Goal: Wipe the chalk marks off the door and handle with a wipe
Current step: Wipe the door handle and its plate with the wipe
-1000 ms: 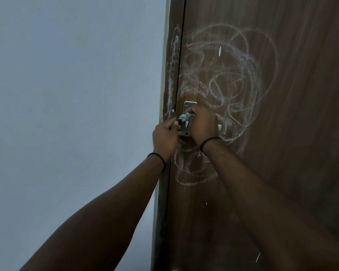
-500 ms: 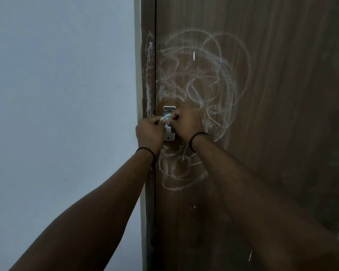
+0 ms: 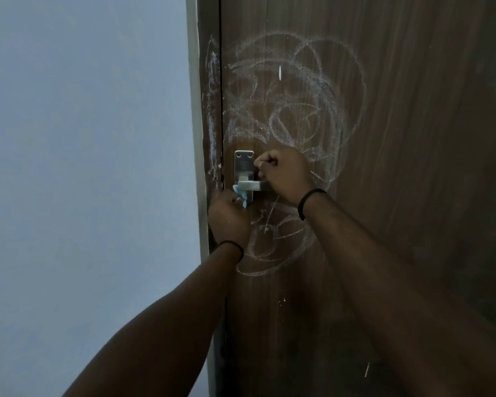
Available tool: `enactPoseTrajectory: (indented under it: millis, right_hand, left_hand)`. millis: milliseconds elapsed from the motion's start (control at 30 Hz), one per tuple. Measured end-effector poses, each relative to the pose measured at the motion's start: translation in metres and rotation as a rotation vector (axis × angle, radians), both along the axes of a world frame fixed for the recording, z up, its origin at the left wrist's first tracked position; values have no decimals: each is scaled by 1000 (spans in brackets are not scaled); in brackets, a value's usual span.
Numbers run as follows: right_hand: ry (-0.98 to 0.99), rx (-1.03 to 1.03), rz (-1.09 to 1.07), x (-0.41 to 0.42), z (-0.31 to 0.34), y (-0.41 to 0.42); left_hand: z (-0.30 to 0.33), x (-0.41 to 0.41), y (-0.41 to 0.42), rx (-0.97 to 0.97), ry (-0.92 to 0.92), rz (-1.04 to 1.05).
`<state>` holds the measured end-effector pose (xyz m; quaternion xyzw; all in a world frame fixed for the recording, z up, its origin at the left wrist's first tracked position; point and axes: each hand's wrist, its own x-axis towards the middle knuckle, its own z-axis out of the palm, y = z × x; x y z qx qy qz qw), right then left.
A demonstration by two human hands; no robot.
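Note:
A dark brown wooden door (image 3: 398, 167) carries white looping chalk marks (image 3: 295, 110) above and below its handle. The metal lever handle (image 3: 251, 185) sits on a silver plate (image 3: 243, 164) near the door's left edge. My left hand (image 3: 229, 219) is just below the plate, closed on a pale blue wipe (image 3: 239, 194) that pokes out against the plate's lower left corner. My right hand (image 3: 284, 174) is curled around the right end of the lever, hiding it.
The brown door frame (image 3: 209, 116) beside the door also bears vertical chalk streaks. A plain pale grey wall (image 3: 83, 167) fills the left side. Black bands circle both wrists.
My left hand with the wipe has dropped from the top of the lever to below the plate. My right hand has shifted right, uncovering the plate and lever.

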<state>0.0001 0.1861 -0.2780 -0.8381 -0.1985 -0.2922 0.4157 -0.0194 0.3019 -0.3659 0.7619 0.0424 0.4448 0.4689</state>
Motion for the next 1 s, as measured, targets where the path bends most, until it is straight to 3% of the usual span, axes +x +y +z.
enactPoseTrajectory:
  millis: [200, 367, 500, 633, 700, 767, 900, 1000]
  right_hand:
    - [-63, 94, -23, -7, -1, -17]
    - [-191, 103, -94, -12, -19, -22]
    - [-300, 187, -136, -28, -70, -15]
    - [-39, 147, -98, -26, -119, 6]
    - [125, 172, -7, -23, -130, 19]
    - [157, 249, 48, -20, -132, 30]
    - [183, 500, -45, -9, -119, 38]
    - [94, 650, -199, 3, -103, 39]
  left_hand:
    - [3, 12, 7, 28, -108, -13]
    - [-11, 15, 1, 63, -69, -12]
    - [-6, 11, 1, 0, -8, 0]
    - [-14, 6, 4, -183, 189, -73]
    - [-16, 9, 9, -390, 347, -220]
    - [-13, 8, 13, -591, 413, -366]
    - [-2, 2, 28, -527, 484, -473]
    - [-4, 0, 35, -458, 474, -520]
